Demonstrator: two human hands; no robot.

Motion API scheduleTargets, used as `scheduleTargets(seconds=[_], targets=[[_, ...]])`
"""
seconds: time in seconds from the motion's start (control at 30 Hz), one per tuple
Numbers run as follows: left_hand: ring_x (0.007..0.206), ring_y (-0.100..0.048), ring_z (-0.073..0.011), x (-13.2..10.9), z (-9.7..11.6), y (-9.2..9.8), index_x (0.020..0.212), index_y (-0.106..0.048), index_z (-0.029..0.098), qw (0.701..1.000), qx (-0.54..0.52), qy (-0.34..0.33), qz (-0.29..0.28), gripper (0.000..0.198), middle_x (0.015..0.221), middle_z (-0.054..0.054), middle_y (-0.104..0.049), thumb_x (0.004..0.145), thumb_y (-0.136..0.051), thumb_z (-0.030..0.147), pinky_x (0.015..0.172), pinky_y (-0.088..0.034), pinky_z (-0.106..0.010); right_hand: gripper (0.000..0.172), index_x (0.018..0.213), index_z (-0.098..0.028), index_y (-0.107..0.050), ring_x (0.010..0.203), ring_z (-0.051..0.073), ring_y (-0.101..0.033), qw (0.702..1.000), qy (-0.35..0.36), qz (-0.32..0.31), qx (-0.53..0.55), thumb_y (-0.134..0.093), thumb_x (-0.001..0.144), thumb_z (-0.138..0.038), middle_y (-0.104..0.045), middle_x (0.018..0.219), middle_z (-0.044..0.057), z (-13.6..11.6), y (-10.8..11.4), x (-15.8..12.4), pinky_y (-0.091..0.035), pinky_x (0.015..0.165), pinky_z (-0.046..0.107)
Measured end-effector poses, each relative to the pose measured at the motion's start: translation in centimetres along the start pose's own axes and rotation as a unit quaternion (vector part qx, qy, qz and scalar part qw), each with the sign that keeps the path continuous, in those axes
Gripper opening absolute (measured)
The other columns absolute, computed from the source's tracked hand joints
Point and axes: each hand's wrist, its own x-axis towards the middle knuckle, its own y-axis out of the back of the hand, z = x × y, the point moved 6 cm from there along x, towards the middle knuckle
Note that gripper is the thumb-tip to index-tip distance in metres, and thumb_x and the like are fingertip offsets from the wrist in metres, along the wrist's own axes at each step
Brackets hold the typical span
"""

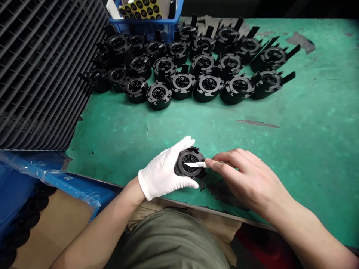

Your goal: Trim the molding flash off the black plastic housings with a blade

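Note:
My left hand (165,172), in a white glove, grips a round black plastic housing (183,172) from its left side, thumb below and fingers above. Bare, my right hand (246,172) pinches the handle of a small knife (196,164) between thumb and fingers. The knife's pale pointed blade lies over the middle of the housing's ringed top and points left. Whether the tip touches the plastic I cannot tell. The housing is close above the green mat near the table's front edge.
Rows of similar black housings (159,94) stand across the back of the green tabletop (196,123). Behind them is a blue bin (165,28) with a yellow sticker sheet (140,9). Stacked dark grid trays (42,67) rise at the left, above a blue plastic-lined box (78,186).

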Motion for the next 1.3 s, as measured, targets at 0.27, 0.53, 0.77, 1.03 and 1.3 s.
scheduleTargets(seconds=[0.27,0.53,0.77,1.03,1.3], targets=[[0.160,-0.053,-0.0446,-1.1,-0.4,0.6,0.173,-0.035,0.027,0.997,0.055,0.014,0.054,0.131,0.171,-0.022,-0.051,0.068,-0.103,0.066,0.132,-0.048,-0.063,0.036,0.138,-0.015,-0.065,0.092,0.021,-0.056,1.000,0.012,-0.006,0.016,-0.062,0.104,-0.002,-0.072,0.117,0.011,-0.1,-0.1,0.1,-0.047,0.081,0.036],[0.135,-0.071,-0.0415,-1.9,-0.6,-0.4,0.162,-0.044,0.024,0.980,0.079,0.105,0.146,0.136,0.142,-0.016,-0.070,0.049,-0.113,0.058,0.119,-0.057,-0.062,0.031,0.132,-0.018,-0.069,0.091,0.021,-0.057,0.999,0.046,-0.018,-0.011,-0.053,0.108,-0.005,-0.073,0.114,0.011,1.0,0.0,1.4,-0.044,0.078,0.036],[0.132,-0.073,-0.0379,-1.6,-0.3,-0.5,0.168,-0.035,0.022,0.984,0.033,0.100,0.141,0.132,0.139,-0.014,-0.075,0.061,-0.109,0.045,0.121,-0.056,-0.058,0.030,0.132,-0.021,-0.067,0.090,0.021,-0.063,0.999,0.032,0.024,0.015,-0.056,0.108,-0.007,-0.074,0.113,0.009,1.9,0.3,2.1,-0.049,0.079,0.037],[0.158,-0.058,-0.0375,-1.5,-0.2,0.9,0.177,-0.017,0.029,1.000,0.013,-0.006,0.008,0.114,0.171,-0.019,-0.054,0.089,-0.090,0.034,0.129,-0.053,-0.055,0.038,0.143,-0.025,-0.059,0.099,0.024,-0.075,0.991,-0.098,0.054,0.069,-0.061,0.108,-0.012,-0.075,0.116,0.008,3.1,0.6,-1.1,-0.059,0.084,0.037],[0.156,-0.055,-0.0414,-3.1,0.9,0.8,0.169,-0.031,0.022,0.988,0.101,-0.028,0.114,0.096,0.165,-0.023,-0.051,0.089,-0.082,0.032,0.127,-0.051,-0.063,0.038,0.147,-0.023,-0.059,0.089,0.021,-0.076,0.984,-0.154,0.055,0.075,-0.064,0.109,-0.020,-0.074,0.110,0.007,2.6,0.9,-2.7,-0.061,0.079,0.034]])
